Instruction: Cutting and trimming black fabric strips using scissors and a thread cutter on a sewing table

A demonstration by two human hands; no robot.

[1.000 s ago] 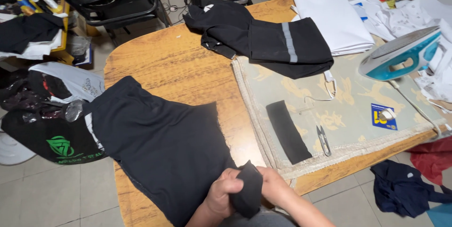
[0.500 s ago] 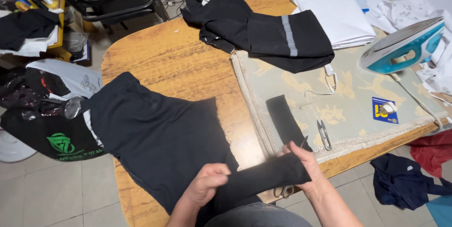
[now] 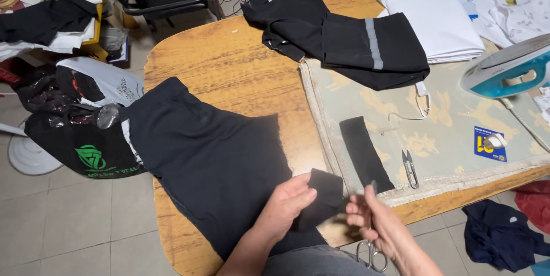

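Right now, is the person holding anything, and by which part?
The left hand pinches a small black fabric piece by its lower left edge. The right hand is blurred beside it; whether it grips anything cannot be told.

Left hand [image 3: 288,206] curls in a pinching grip, thumb on top; right hand [image 3: 372,224] beside it, fingers blurred.

The right hand [image 3: 372,221] is motion-blurred; the scissors [image 3: 371,255] are partly hidden beneath it.

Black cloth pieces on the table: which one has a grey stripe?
The folded black garment at the table's far side; a grey stripe crosses it. The large black piece and the small strip are plain.
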